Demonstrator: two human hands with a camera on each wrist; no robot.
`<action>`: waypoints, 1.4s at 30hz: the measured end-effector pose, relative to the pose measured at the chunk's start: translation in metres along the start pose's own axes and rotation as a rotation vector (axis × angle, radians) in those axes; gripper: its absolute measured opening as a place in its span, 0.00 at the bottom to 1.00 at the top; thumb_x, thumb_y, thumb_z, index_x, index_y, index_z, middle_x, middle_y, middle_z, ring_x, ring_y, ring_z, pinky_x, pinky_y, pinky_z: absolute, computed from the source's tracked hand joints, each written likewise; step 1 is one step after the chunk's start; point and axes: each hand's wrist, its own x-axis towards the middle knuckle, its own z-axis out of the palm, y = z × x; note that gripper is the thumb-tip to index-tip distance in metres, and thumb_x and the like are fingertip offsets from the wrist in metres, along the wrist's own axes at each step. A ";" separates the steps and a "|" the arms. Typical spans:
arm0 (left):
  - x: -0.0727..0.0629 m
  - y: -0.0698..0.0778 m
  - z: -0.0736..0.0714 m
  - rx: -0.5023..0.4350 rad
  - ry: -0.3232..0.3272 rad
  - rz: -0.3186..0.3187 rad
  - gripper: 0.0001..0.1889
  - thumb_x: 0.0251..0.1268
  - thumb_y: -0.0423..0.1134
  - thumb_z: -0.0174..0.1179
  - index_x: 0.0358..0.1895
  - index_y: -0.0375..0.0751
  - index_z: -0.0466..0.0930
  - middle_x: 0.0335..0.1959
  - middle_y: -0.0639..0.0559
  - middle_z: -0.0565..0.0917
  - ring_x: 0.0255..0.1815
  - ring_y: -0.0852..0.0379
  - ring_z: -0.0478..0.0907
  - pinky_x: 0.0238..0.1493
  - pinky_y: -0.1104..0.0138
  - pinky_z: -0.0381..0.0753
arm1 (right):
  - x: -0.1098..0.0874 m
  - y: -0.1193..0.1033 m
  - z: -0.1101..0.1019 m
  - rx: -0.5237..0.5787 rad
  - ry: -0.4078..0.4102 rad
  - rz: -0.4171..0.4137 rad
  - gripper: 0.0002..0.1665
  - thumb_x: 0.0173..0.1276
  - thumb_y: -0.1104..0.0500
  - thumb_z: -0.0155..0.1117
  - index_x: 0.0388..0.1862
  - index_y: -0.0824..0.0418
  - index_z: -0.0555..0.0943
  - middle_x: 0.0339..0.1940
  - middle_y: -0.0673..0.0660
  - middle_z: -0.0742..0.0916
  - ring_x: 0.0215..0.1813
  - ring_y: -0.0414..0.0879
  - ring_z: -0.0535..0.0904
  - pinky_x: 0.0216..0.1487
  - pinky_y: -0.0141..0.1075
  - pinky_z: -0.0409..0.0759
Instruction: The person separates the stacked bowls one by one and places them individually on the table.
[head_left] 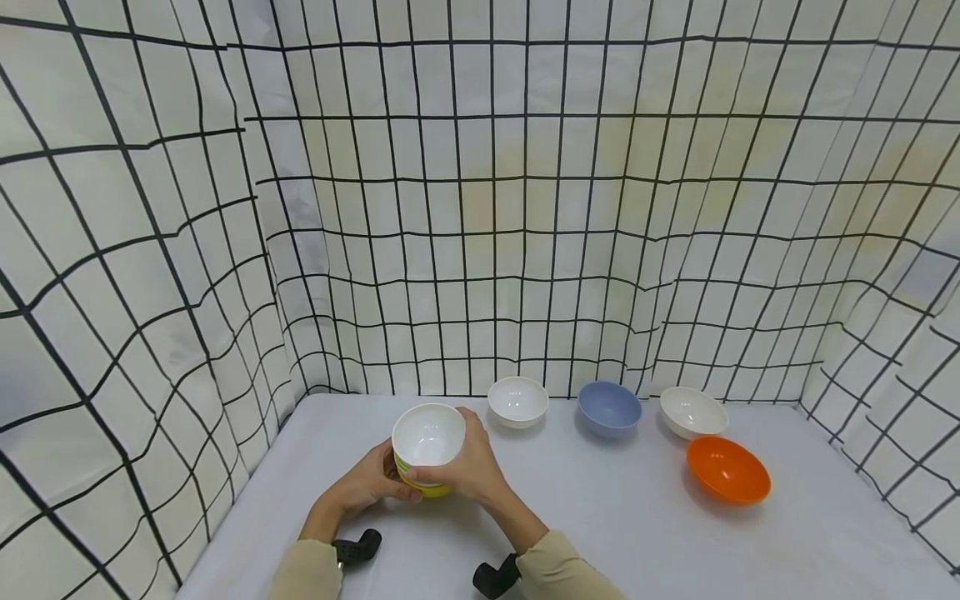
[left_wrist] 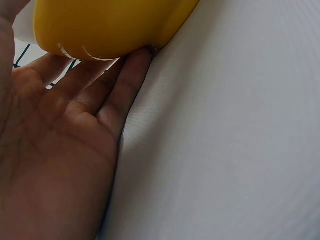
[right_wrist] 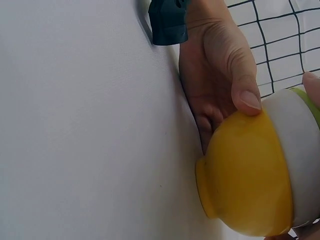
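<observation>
A white bowl with green bands (head_left: pixel 429 432) sits nested in a yellow bowl (right_wrist: pixel 245 172), whose foot is at the tabletop in the right wrist view. My left hand (head_left: pixel 367 482) holds the yellow bowl from the left, thumb on its outer wall and fingers curved around its lower side (left_wrist: pixel 65 135). On the right, my right hand (head_left: pixel 472 467) grips the white bowl, thumb across its near side and fingers behind the rim. Only fingertips of that hand (right_wrist: pixel 312 87) show in the right wrist view.
Along the back of the white table (head_left: pixel 600 533) stand a white bowl (head_left: pixel 517 402), a blue bowl (head_left: pixel 609 410) and another white bowl (head_left: pixel 693 412). An orange bowl (head_left: pixel 727 472) is nearer at right. A black grid on white cloth (head_left: pixel 510 200) encloses the table.
</observation>
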 end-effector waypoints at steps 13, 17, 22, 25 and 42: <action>-0.001 0.001 0.001 -0.029 -0.005 0.010 0.55 0.48 0.32 0.79 0.80 0.39 0.53 0.78 0.39 0.64 0.80 0.37 0.58 0.66 0.81 0.67 | 0.000 0.000 0.002 0.018 0.009 -0.016 0.63 0.42 0.46 0.88 0.74 0.57 0.64 0.65 0.55 0.77 0.62 0.48 0.76 0.60 0.42 0.80; -0.001 0.001 0.001 -0.015 -0.002 0.010 0.56 0.48 0.32 0.79 0.80 0.39 0.52 0.78 0.39 0.64 0.81 0.36 0.58 0.77 0.64 0.67 | 0.001 -0.001 0.002 0.010 0.018 -0.023 0.64 0.43 0.46 0.88 0.75 0.56 0.63 0.66 0.55 0.77 0.63 0.48 0.76 0.61 0.42 0.79; -0.001 0.000 0.000 -0.028 -0.001 0.006 0.58 0.48 0.32 0.79 0.81 0.38 0.50 0.80 0.38 0.61 0.83 0.35 0.53 0.82 0.44 0.53 | 0.001 -0.004 -0.001 0.007 0.024 -0.037 0.64 0.44 0.47 0.88 0.76 0.57 0.62 0.67 0.56 0.76 0.65 0.50 0.76 0.62 0.43 0.80; 0.000 0.000 0.000 -0.036 -0.003 0.011 0.58 0.48 0.32 0.79 0.81 0.38 0.50 0.80 0.38 0.60 0.83 0.35 0.51 0.82 0.42 0.50 | 0.001 -0.007 -0.004 0.004 0.032 -0.047 0.63 0.44 0.47 0.88 0.75 0.57 0.63 0.67 0.57 0.76 0.65 0.51 0.76 0.62 0.45 0.81; 0.000 0.000 0.000 -0.011 -0.013 0.050 0.57 0.49 0.33 0.79 0.81 0.40 0.52 0.78 0.40 0.64 0.82 0.35 0.55 0.82 0.41 0.49 | -0.004 -0.019 -0.031 0.064 0.019 -0.021 0.68 0.46 0.49 0.87 0.80 0.56 0.55 0.67 0.56 0.77 0.64 0.52 0.78 0.62 0.48 0.83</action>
